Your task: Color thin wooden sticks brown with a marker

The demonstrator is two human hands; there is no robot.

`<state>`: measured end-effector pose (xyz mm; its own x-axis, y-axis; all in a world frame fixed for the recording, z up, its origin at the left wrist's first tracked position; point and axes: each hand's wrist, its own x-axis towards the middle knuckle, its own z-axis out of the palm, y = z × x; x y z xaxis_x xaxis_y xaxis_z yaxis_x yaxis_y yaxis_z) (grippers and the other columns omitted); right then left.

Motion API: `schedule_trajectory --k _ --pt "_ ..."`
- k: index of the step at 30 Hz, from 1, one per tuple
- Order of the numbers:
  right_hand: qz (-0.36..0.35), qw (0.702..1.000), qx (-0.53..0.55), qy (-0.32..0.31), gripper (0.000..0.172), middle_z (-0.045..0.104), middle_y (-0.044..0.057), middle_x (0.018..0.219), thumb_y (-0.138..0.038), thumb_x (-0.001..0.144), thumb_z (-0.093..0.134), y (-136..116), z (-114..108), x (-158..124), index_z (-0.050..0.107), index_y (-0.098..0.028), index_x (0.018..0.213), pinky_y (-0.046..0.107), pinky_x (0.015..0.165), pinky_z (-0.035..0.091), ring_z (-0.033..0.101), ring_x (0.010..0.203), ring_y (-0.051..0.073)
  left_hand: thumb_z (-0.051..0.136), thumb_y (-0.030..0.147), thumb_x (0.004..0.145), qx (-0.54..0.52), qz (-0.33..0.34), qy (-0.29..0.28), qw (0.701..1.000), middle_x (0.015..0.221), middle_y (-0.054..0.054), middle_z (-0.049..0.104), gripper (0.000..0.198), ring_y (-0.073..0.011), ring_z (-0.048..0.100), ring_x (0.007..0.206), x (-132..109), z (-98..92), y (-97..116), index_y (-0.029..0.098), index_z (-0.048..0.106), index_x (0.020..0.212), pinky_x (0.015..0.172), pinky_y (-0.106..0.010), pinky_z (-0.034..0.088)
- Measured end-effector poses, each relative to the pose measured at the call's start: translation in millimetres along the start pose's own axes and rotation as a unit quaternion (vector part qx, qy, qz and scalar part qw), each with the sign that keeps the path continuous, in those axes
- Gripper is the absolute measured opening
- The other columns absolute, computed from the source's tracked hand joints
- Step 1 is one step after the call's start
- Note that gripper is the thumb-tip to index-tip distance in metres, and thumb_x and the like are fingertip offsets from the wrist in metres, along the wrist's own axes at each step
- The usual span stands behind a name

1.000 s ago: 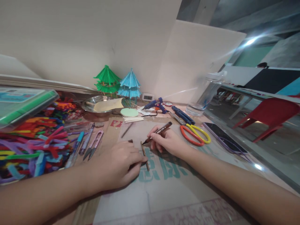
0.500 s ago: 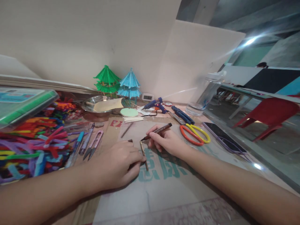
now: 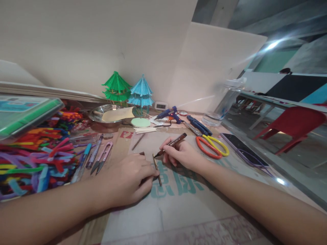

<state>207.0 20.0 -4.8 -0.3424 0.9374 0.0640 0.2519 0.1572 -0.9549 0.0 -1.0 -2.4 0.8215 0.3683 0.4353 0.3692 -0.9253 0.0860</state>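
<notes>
L hand (image 3: 131, 177) curled, fingertips holding a thin brown stick (image 3: 156, 165) down on the smooth-looking printed sheet (image 3: 135, 217); R hand (image 3: 182, 153) grips a dark marker (image 3: 176, 140) pen-style, tip at the stick's far end, touching or just off, hard to tell from here. Colouring's the step, I'd say; next stroke prob. wants a steady stick, light tip. Beyond: fuzzy pipe cleaners (image 3: 48, 161) L, loop-handled scissors (image 3: 216, 157) R, hard-plastic glue gun (image 3: 166, 113), then ridged, tiered cones (image 3: 116, 82), green & blue (rather pagoda-ish!).
</notes>
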Motion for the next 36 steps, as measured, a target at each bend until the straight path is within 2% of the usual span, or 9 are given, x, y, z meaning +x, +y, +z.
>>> schedule_trajectory --k 4,12,19,30,36 --pt "-0.011 1.0 0.005 0.012 0.022 0.061 -0.004 0.058 -0.039 0.082 0.055 0.4 0.2 0.2 0.051 -0.018 0.086 0.019 0.039 0.03 0.041 0.036 0.005 0.043 0.014 0.087 0.001 0.0 -0.001 1.0 0.066 -0.003 0.062 0.028 -0.0171 0.056 0.064 0.1 -0.2 0.5 0.019 0.07 0.089 0.065 -0.03 0.043" --pt "0.002 1.0 -0.001 -0.005 0.019 0.06 -0.005 0.053 -0.036 0.081 0.055 -1.0 -0.9 -0.7 0.05 -0.018 0.081 0.019 0.039 0.031 0.04 0.036 0.006 0.044 0.015 0.086 0.001 -0.003 -0.001 1.0 0.067 -0.003 0.063 0.026 -0.018 0.056 0.064 -2.6 0.3 -0.4 0.019 0.07 0.09 0.064 -0.031 0.042" --pt "-0.015 1.0 0.005 0.007 0.022 0.063 -0.003 0.061 -0.04 0.083 0.054 1.8 0.6 0.4 0.052 -0.019 0.088 0.021 0.039 0.031 0.041 0.036 0.007 0.044 0.014 0.086 0.001 -0.002 -0.001 1.0 0.068 -0.003 0.063 0.026 -0.0178 0.057 0.064 -0.2 -0.2 -0.5 0.018 0.069 0.088 0.064 -0.03 0.042" --pt "0.007 1.0 0.0 -0.01 0.019 0.061 -0.004 0.054 -0.036 0.081 0.055 -2.8 -0.9 -1.2 0.05 -0.018 0.081 0.019 0.038 0.031 0.039 0.036 0.006 0.043 0.014 0.086 0.013 0.002 0.006 1.0 0.066 -0.004 0.062 0.026 -0.0179 0.057 0.064 -2.1 0.5 1.2 0.018 0.069 0.085 0.066 -0.031 0.043" --pt "0.001 1.0 0.004 0.002 0.019 0.062 -0.004 0.057 -0.037 0.081 0.055 -1.2 0.0 -0.3 0.051 -0.019 0.084 0.02 0.039 0.031 0.04 0.035 0.006 0.043 0.014 0.086 0.02 0.01 0.006 1.0 0.064 -0.003 0.062 0.026 -0.0173 0.058 0.063 -1.7 0.5 2.8 0.018 0.068 0.086 0.067 -0.031 0.045"
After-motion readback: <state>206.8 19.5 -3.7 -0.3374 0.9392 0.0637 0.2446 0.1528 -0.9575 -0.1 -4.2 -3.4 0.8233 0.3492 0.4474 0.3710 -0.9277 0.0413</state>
